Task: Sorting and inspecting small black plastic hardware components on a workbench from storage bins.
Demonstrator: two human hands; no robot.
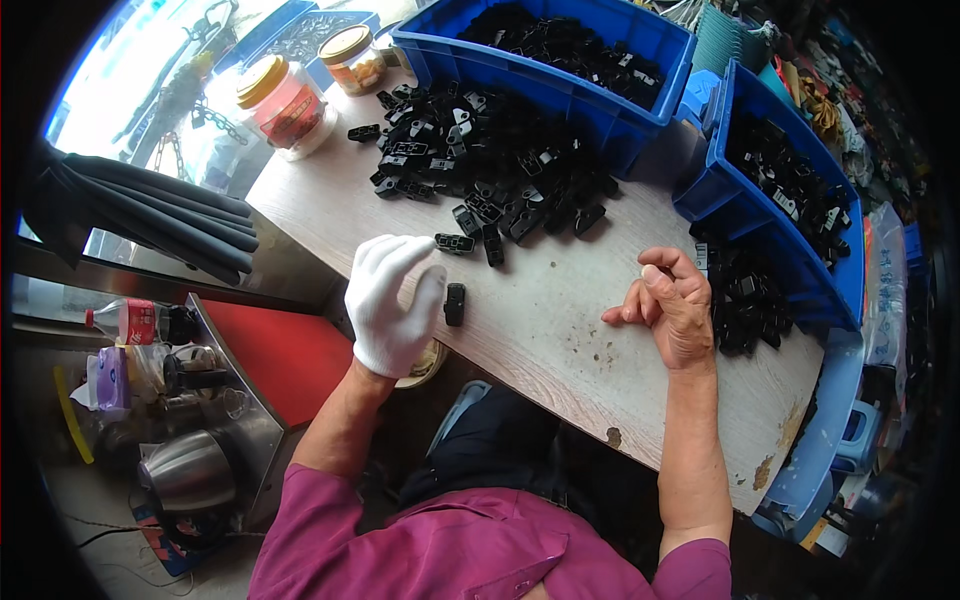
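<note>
Gloved left hand (392, 300) over small black plastic parts, bare right hand (672, 305) resting empty on the wooden table (560, 330).

From my remote seat I see the left hand in its white glove, fingers loosely curled; one black part (455, 303) lies just beside its thumb and another black piece (455, 243) sits at its fingertips (whether it grips anything underneath, I cannot tell). The right hand holds nothing, fingers half bent, just beside a small heap of parts (745, 300). A large pile of parts (490, 160) spreads across the table ahead, in front of a blue bin (540, 70); a second blue bin (790, 200) stands on the right.
</note>
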